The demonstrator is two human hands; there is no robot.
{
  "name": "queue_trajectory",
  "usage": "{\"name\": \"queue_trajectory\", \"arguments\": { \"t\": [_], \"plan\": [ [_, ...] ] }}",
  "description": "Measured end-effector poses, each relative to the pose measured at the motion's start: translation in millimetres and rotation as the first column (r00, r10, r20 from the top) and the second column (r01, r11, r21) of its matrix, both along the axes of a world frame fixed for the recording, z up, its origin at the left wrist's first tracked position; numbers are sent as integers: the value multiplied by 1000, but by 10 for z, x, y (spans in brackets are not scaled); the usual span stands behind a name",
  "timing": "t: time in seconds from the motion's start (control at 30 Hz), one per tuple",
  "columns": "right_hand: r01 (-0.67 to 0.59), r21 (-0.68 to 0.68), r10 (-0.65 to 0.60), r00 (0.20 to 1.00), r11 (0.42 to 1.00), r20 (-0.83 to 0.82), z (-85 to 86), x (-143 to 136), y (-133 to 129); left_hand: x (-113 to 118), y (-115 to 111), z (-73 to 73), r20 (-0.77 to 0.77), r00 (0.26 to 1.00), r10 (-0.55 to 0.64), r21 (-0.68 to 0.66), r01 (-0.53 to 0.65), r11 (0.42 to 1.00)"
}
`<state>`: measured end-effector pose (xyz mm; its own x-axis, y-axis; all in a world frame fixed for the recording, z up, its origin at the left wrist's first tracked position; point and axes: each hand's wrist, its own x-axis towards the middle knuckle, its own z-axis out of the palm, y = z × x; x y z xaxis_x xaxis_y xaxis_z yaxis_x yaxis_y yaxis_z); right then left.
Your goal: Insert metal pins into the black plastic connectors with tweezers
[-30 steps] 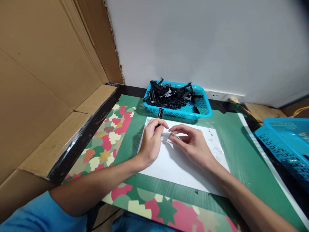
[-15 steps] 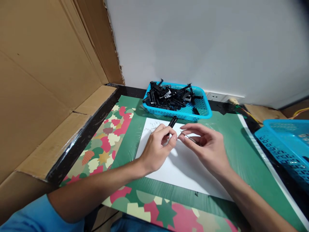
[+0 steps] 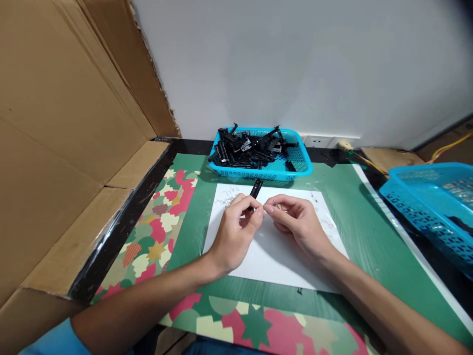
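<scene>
Over white paper (image 3: 273, 259) on the bench (image 3: 132, 217), near mid-frame, gripping a black part (image 3: 256, 188) in the left hand (image 3: 235, 231), pinching a thin metal piece (image 3: 275, 203), now less exposed, in the right hand (image 3: 301, 224), just drawn nearly fingertip-to-fingertip, suggesting finer work.

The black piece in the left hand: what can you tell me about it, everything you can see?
The black piece is slim and straight-sided, with a dark, slightly glossy surface that looks like plastic. The left hand grips it above the white sheet. Its far end sticks out past the curled fingers, slanting away toward the blue basket; the near part is mostly hidden by the hand. Finer details are too small to make out.
</scene>
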<state>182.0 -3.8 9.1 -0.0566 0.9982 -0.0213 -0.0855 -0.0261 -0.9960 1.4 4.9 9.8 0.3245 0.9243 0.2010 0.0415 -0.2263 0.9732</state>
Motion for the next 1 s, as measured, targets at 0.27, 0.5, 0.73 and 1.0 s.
{"name": "queue_trajectory", "arguments": {
  "t": [0.27, 0.5, 0.73, 1.0],
  "plan": [
    [-3, 67, -5, 993, 998, 121, 128, 273, 20, 10, -78, 52, 100, 976, -194, -262, 214, 941],
    [171, 253, -263, 881, 952, 392, 217, 571, -88, 53, -172, -27, 117, 968, -221, -313, 247, 917],
    [101, 211, -188, 875, 972, 447, 211, 639, -92, 41, -234, -53, -37, 956, -292, -333, 263, 905],
    [46, 176, -116, 905, 983, 409, 143, 656, -30, 90, -240, 71, -97, 976, -197, -355, 151, 922]
  ]
}}
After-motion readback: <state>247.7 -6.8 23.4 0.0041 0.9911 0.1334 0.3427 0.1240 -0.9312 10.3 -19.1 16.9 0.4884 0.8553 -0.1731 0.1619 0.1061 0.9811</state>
